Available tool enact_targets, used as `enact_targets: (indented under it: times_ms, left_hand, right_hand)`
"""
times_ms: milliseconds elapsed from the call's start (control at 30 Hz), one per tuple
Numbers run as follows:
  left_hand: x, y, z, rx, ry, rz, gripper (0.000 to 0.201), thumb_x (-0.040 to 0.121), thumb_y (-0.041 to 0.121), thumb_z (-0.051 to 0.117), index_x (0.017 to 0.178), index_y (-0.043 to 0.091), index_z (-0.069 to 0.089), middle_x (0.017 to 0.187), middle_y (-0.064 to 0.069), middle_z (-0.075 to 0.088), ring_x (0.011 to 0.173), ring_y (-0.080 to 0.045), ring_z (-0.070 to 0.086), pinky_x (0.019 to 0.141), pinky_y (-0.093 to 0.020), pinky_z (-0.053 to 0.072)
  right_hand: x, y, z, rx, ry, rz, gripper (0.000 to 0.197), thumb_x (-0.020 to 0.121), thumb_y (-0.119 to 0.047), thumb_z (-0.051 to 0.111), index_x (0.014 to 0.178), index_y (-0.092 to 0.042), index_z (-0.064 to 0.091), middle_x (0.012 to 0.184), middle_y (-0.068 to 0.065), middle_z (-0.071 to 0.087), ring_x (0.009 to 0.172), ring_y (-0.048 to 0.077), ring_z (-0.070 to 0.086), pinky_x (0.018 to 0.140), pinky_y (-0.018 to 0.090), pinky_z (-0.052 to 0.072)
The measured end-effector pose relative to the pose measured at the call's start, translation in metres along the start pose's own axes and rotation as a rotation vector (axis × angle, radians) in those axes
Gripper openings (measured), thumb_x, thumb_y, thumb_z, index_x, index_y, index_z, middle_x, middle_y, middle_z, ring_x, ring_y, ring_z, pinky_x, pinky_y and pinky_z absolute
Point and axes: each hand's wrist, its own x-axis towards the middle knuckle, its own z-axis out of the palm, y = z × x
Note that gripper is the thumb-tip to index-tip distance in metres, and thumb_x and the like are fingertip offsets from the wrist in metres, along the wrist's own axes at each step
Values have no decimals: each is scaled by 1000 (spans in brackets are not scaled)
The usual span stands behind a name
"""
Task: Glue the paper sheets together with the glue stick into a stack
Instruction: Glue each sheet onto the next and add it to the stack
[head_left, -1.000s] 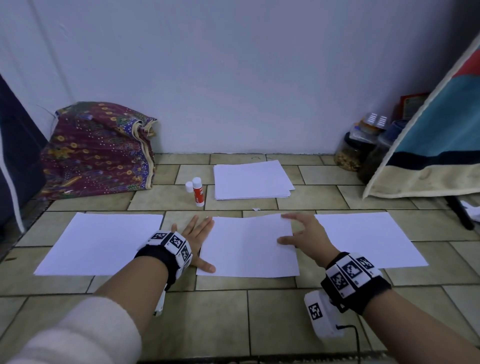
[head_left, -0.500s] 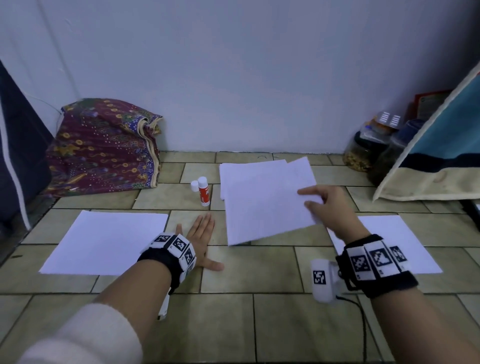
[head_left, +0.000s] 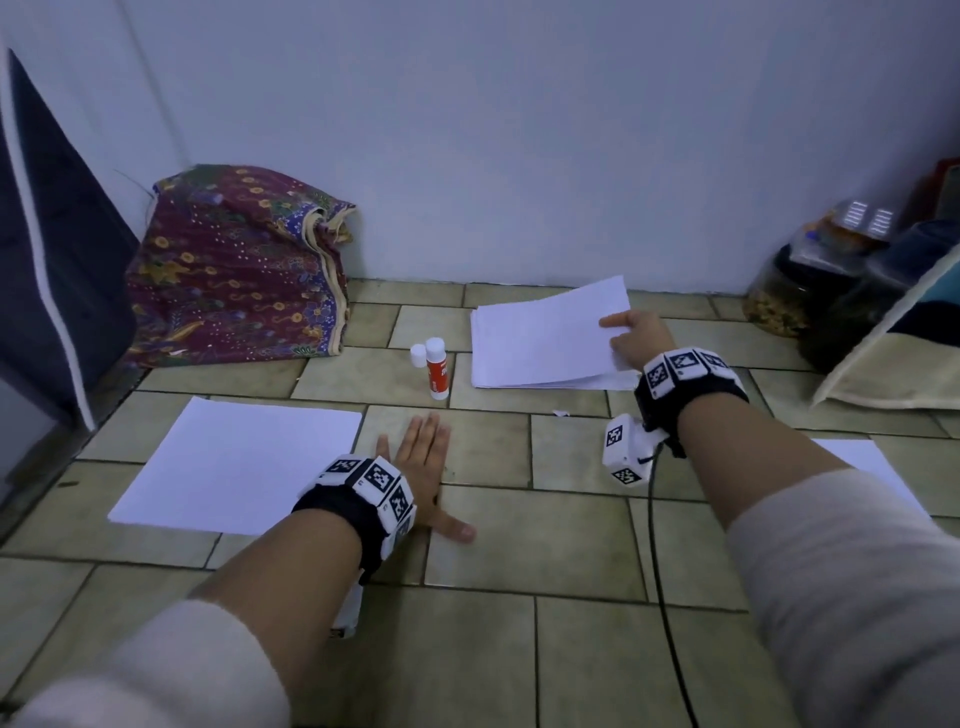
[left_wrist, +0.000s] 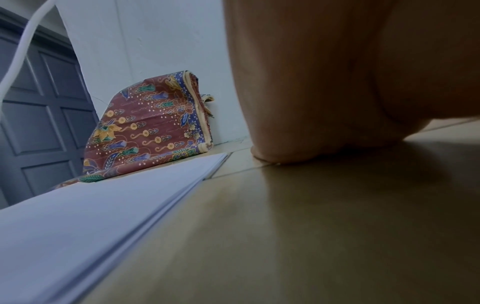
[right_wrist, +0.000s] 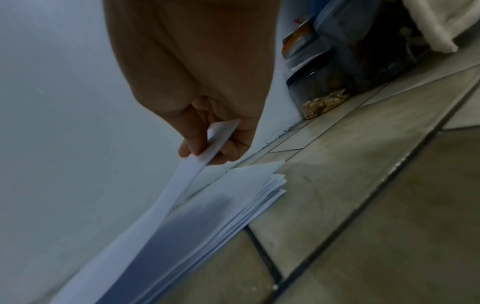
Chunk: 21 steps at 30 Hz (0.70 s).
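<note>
Tiled floor (head_left: 571, 545), white wall (head_left: 519, 130); left hand (head_left: 421, 467) flat, right hand (head_left: 636, 340) pinching sheet (head_left: 545, 332).

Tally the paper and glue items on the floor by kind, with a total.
Loose single sheets on the floor: 2
Paper stacks: 1
Sheets held in the right hand: 1
Glue sticks: 1
Glue caps: 1
Total: 6

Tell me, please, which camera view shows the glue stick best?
The head view: the glue stick stands upright on the floor tiles, its cap beside it, left of the paper stack. Neither wrist view shows it at all.
</note>
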Motion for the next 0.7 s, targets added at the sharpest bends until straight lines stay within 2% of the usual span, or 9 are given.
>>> enact_targets:
  times_ms: [100, 167, 233, 333, 400, 467, 533, 600, 700]
  left_hand:
    - [1, 1, -1, 15, -2, -7, 134, 70, 74, 63, 147, 8, -25, 154, -7, -33, 143, -24, -28, 114, -55, -11]
    - [0, 1, -1, 23, -14, -7, 133, 71, 73, 62, 147, 8, -25, 154, -7, -33, 143, -25, -28, 114, -55, -10]
    - [0, 1, -2, 23, -17, -8, 134, 70, 73, 63, 147, 9, -25, 154, -7, -33, 143, -25, -28, 114, -55, -11]
    - [1, 2, -2, 23, -16, -13, 134, 70, 73, 63, 147, 9, -26, 154, -7, -33, 143, -25, -28, 115, -55, -10]
    - [0, 2, -2, 23, -16, -13, 134, 70, 73, 63, 147, 9, -26, 154, -6, -33, 143, -25, -28, 115, -55, -10]
    - [1, 1, -2, 19, -15, -10, 134, 70, 73, 63, 148, 9, -25, 154, -6, -34, 143, -24, -28, 115, -54, -11]
    - [2, 0, -1, 20, -11, -10, 134, 70, 73, 63, 148, 9, -25, 154, -6, -33, 143, -24, -28, 114, -54, -11]
    - [2, 0, -1, 22, -8, -12, 135, 69, 74, 64, 148, 9, -25, 154, -6, -33, 143, -24, -28, 114, -54, -10]
    - [2, 0, -1, 11, -11, -11, 134, 70, 73, 64, 148, 9, -25, 154, -5, -34, 143, -23, -29, 115, -53, -10]
  right_hand:
    - [5, -1, 10, -196, -45, 5, 42, 92, 3, 39, 125, -14, 58, 131, 10, 53, 116, 27, 53, 80, 22, 36]
    - [7, -1, 15, -320, -72, 2, 41, 93, 1, 42, 129, -14, 54, 134, 11, 50, 118, 27, 52, 83, 24, 38]
    - [7, 1, 19, -412, -95, -5, 40, 92, -4, 47, 131, -15, 51, 136, 12, 46, 119, 28, 50, 90, 28, 40]
    - [3, 3, 23, -551, -105, 0, 43, 89, -11, 49, 131, -21, 50, 139, 14, 39, 122, 31, 46, 100, 37, 42]
    - [-1, 3, 25, -653, -107, 10, 43, 91, -14, 45, 132, -26, 48, 141, 14, 34, 126, 33, 40, 102, 39, 38]
    - [-6, -1, 23, -724, -115, 9, 42, 96, -20, 42, 137, -28, 44, 143, 10, 36, 133, 34, 31, 107, 40, 28]
    - [-13, -7, 17, -764, -119, -2, 43, 100, -29, 38, 143, -21, 38, 147, 7, 36, 138, 34, 25, 113, 40, 21]
    - [-23, -10, 9, -716, -170, -1, 54, 101, -39, 37, 145, -8, 32, 150, 14, 31, 140, 32, 22, 112, 36, 21]
    - [-50, -4, 3, -675, -271, -13, 81, 90, -58, 50, 145, -2, 29, 150, 17, 30, 140, 31, 25, 110, 38, 26]
